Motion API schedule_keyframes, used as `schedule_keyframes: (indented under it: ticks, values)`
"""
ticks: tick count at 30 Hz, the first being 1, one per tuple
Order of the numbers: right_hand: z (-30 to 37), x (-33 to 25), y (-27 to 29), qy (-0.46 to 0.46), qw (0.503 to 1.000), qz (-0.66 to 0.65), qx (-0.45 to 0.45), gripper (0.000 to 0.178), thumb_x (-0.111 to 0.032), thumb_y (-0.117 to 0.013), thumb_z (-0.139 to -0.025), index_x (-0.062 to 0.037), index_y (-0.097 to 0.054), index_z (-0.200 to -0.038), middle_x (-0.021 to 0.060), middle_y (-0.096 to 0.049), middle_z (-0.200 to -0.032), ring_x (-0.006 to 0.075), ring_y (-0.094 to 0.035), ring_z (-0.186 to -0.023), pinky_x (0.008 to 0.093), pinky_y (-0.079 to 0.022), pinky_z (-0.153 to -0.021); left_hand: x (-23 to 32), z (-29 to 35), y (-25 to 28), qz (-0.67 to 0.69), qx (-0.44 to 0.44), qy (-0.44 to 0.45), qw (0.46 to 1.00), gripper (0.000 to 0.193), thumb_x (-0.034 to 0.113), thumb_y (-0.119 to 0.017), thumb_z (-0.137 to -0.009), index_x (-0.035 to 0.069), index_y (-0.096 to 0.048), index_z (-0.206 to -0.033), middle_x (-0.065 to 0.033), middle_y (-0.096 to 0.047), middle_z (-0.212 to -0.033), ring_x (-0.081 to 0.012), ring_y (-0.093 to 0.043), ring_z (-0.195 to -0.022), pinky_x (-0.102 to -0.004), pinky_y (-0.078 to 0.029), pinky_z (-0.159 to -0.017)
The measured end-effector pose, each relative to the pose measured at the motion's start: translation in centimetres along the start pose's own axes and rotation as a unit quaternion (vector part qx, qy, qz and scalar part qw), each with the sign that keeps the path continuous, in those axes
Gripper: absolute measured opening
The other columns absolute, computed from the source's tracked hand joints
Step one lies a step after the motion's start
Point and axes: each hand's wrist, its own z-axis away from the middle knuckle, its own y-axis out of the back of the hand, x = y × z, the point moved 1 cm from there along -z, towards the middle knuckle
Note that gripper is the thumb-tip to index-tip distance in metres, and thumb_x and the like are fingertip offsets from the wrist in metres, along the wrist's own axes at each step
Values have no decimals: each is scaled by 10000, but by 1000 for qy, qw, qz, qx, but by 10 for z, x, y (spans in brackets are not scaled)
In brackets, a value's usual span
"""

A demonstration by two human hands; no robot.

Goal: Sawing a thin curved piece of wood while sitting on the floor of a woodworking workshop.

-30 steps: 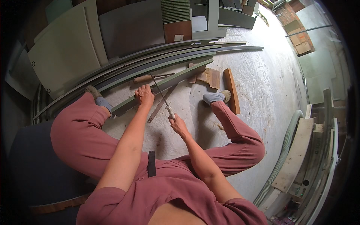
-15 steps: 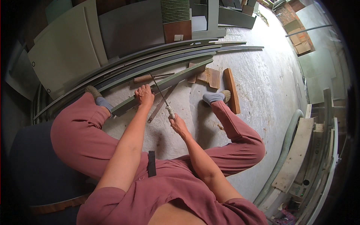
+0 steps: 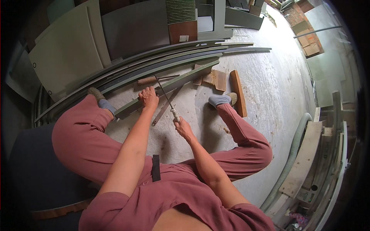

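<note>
A long grey strip with a green top edge (image 3: pixel 185 79) lies slantwise over the floor, its near left end close to my left foot. My left hand (image 3: pixel 148 98) is closed over its upper edge, gripping it. My right hand (image 3: pixel 182 127) is closed round the pale handle of a thin-bladed hand tool (image 3: pixel 165 94); whether it is a file or a narrow saw is too fine to make out. The blade crosses the strip's edge just right of my left hand. Beyond the strip rests a wooden-handled tool (image 3: pixel 148 81). A flat metal bar (image 3: pixel 157 119) sticks out beneath the strip.
Several long strips (image 3: pixel 127 77) run along the far side, before leaning panels (image 3: pixel 69 57). Wood pieces (image 3: pixel 217 80) and a brown wooden bar (image 3: pixel 239 96) lie by my right foot. At the right are a ribbed hose (image 3: pixel 290 158) and stacked boards (image 3: pixel 303 161).
</note>
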Motion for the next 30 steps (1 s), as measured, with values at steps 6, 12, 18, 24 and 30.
schedule_keyframes:
  ticks: [6, 12, 18, 24, 30]
  values:
    - [1, -7, 3, -45, 998, 6, -38, 192, -216, -499, -824, -74, -489, -953, 198, -590, -805, 374, -580, -790, 428, -436, -701, 1, 0, 1, -1, -5, 0, 1000, 356, 228, -693, -674, 78, -516, -944, -93, -533, -951, -254, -508, -940, -388, -325, -811]
    - [0, -2, 1, -16, 1000, 19, 1, 149, -220, -474, -836, -75, -490, -869, 65, -495, -620, 167, -497, -582, 319, -414, -573, 1, 0, 1, -4, -4, 4, 1000, 343, 226, -691, -687, 84, -518, -947, -91, -539, -941, -251, -510, -936, -380, -323, -816]
    - [0, -2, 3, -6, 999, 35, 12, 158, -220, -474, -834, -70, -485, -881, 112, -518, -662, 220, -525, -628, 348, -423, -621, -1, -4, -2, 16, -11, 5, 1000, 308, 229, -691, -709, 89, -529, -929, -80, -554, -950, -244, -516, -921, -376, -332, -787]
    - [0, -21, 15, -6, 997, 33, 65, 176, -226, -484, -840, -72, -491, -925, 137, -550, -689, 263, -559, -662, 372, -429, -637, -3, -7, -3, 53, -37, 39, 997, 263, 233, -691, -711, 87, -545, -874, -81, -567, -919, -248, -522, -895, -378, -326, -770]
    - [-12, -23, 32, 12, 977, -41, 207, 220, -218, -499, -849, -36, -464, -967, 197, -579, -744, 378, -572, -713, 442, -416, -640, -2, -4, -2, 120, -9, 0, 993, 270, 245, -675, -723, 76, -526, -872, -101, -572, -925, -282, -524, -911, -409, -324, -767]
